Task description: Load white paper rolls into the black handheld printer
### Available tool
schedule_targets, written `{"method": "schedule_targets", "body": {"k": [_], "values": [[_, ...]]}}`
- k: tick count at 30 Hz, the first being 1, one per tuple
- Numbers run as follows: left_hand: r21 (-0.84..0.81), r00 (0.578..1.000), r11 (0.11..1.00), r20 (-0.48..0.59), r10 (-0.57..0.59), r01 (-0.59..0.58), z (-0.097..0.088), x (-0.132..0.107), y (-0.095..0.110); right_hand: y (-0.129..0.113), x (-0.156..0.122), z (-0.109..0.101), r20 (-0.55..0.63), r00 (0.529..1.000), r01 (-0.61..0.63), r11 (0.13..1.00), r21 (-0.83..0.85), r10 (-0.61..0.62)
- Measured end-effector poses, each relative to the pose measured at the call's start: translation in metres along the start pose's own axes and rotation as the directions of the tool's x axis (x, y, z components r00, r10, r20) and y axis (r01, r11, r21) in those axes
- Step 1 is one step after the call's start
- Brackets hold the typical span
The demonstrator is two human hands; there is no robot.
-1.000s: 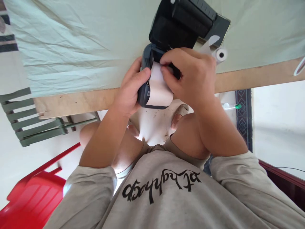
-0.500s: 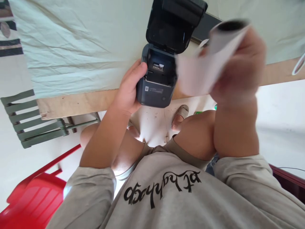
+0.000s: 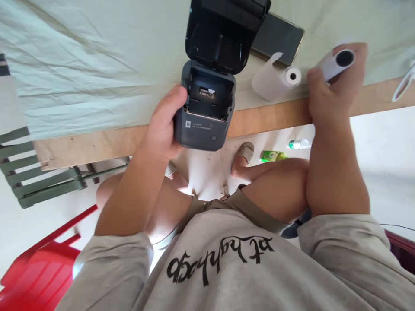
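Observation:
My left hand (image 3: 165, 123) is wrapped around the side of a dark portable label printer (image 3: 202, 116), held above the table's front edge. The printer's lid (image 3: 223, 34) is swung up, and its paper bay shows no roll inside. Over at the right, my right hand (image 3: 337, 86) grips a white paper roll (image 3: 330, 65) with a wide dark core, low over the table edge. A second, narrower-cored paper roll (image 3: 277, 80) lies just left of that hand, its loose end curling up.
A dark smartphone (image 3: 280, 36) lies behind the rolls on the pale green tablecloth (image 3: 113, 56). At the far right sits a white-rimmed object (image 3: 403, 84). Bottles, one a green-labelled bottle (image 3: 272, 156), are on the floor. A red chair (image 3: 42, 268) stands at lower left.
My right hand has moved right and down to the table edge with the paper roll, uncovering the second roll and the phone. The printer has shifted slightly left in my left hand.

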State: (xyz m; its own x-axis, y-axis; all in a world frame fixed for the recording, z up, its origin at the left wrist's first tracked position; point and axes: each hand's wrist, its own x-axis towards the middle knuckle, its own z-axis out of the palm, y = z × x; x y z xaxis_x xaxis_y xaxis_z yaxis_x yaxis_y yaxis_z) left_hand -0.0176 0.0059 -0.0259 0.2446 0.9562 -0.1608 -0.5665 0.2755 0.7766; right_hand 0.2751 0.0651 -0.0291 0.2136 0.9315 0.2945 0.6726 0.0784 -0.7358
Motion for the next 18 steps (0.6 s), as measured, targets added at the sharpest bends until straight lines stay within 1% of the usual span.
{"method": "schedule_targets", "body": {"k": [3, 5, 7, 10, 11, 12, 14, 16, 18], "values": [[-0.010, 1.000, 1.000, 0.010, 0.011, -0.011, 0.000, 0.000, 0.000, 0.003, -0.005, -0.005, 0.063, 0.996, 0.076, 0.993, -0.090, -0.070], [-0.013, 1.000, 1.000, 0.021, 0.013, -0.013, -0.001, 0.001, -0.001, 0.002, -0.009, -0.010, 0.072, 0.990, 0.130, 0.984, -0.120, -0.122], [-0.009, 0.999, 1.000, 0.027, 0.022, -0.022, -0.001, 0.002, -0.001, -0.005, -0.015, -0.015, 0.043, 0.980, 0.200, 0.972, -0.126, -0.196], [0.003, 0.999, 0.999, 0.029, 0.034, -0.034, -0.002, 0.003, -0.001, -0.025, -0.030, -0.015, -0.057, 0.946, 0.311, 0.942, -0.127, -0.320], [0.009, 0.999, 0.999, 0.029, 0.032, -0.033, -0.001, 0.003, -0.001, -0.032, -0.035, -0.012, -0.060, 0.933, 0.345, 0.931, -0.121, -0.354], [0.016, 0.999, 0.999, 0.025, 0.034, -0.034, 0.000, 0.002, -0.001, -0.038, -0.039, -0.007, -0.038, 0.927, 0.367, 0.923, -0.113, -0.373], [0.036, 0.999, 0.999, 0.010, 0.038, -0.038, 0.002, 0.002, 0.000, -0.048, -0.046, 0.006, 0.050, 0.925, 0.381, 0.918, -0.111, -0.378], [0.049, 0.999, 0.998, -0.005, 0.040, -0.040, 0.004, 0.000, 0.000, -0.051, -0.047, 0.020, 0.133, 0.932, 0.352, 0.928, -0.122, -0.336], [0.045, 0.999, 0.999, -0.006, 0.032, -0.031, 0.006, -0.001, 0.001, -0.050, -0.046, 0.031, 0.187, 0.943, 0.301, 0.944, -0.133, -0.275]]}}
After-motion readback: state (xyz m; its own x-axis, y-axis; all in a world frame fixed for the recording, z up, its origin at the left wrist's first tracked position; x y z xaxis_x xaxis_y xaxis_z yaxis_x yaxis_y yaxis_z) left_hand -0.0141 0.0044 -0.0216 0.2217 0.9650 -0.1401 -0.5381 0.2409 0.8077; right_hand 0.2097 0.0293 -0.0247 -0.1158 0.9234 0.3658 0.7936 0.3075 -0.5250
